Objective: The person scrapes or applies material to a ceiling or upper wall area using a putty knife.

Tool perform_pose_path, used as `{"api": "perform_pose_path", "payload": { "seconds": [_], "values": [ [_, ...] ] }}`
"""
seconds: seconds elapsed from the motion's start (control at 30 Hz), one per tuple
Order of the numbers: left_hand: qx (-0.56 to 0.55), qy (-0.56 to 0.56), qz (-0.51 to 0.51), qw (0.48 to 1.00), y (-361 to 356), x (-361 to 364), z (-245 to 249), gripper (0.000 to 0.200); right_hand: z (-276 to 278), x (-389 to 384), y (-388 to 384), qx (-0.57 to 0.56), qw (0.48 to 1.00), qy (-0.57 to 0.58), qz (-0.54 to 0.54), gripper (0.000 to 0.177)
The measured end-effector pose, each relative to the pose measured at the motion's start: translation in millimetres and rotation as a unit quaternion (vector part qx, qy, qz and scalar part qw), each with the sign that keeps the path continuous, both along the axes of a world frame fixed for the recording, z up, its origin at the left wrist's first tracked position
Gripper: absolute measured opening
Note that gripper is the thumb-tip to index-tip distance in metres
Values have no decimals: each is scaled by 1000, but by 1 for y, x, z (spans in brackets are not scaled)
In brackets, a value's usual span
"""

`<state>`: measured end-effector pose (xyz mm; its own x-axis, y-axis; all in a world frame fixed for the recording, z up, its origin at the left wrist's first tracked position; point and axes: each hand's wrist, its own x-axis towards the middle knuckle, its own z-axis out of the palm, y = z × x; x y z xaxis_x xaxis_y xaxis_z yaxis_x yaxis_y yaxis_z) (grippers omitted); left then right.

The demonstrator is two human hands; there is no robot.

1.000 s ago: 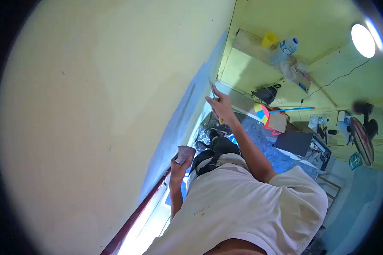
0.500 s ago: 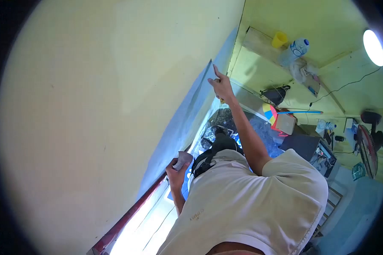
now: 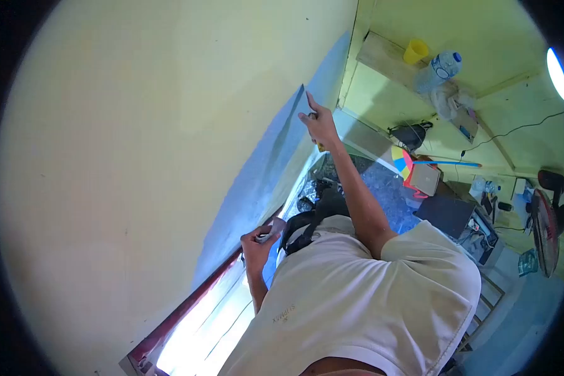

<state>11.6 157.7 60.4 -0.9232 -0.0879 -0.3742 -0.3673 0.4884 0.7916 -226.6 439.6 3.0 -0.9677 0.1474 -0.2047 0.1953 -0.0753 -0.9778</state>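
My right hand [image 3: 319, 125] is raised against the yellow wall [image 3: 138, 125], its fingers wrapped round a scraper [image 3: 321, 148] with a yellow handle. The index finger points up along the tool, and a thin dark blade edge meets the wall beside a pale blue patch [image 3: 257, 175]. Lower down, near the reddish-brown frame edge, my left hand [image 3: 255, 249] grips a greyish, curved flat piece [image 3: 278, 226]. Its exact kind cannot be made out, and the fingers hide part of it.
A wooden shelf [image 3: 382, 59] on the adjoining wall bears a yellow cup [image 3: 415, 51] and a plastic bottle [image 3: 446, 65]. A reddish-brown frame [image 3: 188, 305] edges a bright opening at lower left. Boxes, a fan [image 3: 543, 232] and a lit lamp [image 3: 560, 76] are at right.
My right hand has shifted slightly left with the scraper along the wall. My left hand has turned, so the greyish piece shows more edge-on. The view has tilted a little.
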Motion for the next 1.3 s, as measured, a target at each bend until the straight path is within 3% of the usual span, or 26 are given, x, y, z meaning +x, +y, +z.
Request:
{"api": "perform_pose_path", "payload": {
  "seconds": [0.2,0.33,0.43,0.77,1.0,1.3],
  "values": [
    [33,-8,-13,999,18,-12,11,24,-5,2,-1,27,999,21,14,72],
    [22,-5,-21,1000,21,-8,3,22,11,-18,10,-5,999,-11,-45,71],
    [40,15,-10,999,20,-11,-7,21,9,6,4,2,999,-17,31,72],
    [29,30,-13,999,36,-22,-14,20,-3,5,-9,-15,1000,7,0,74],
    [135,29,112,984,39,-20,-7,22,6,-10,13,-17,1000,-25,8,73],
    [84,38,142,986,33,-27,-2,23,8,2,3,-10,999,-40,36,74]
  ]
}}
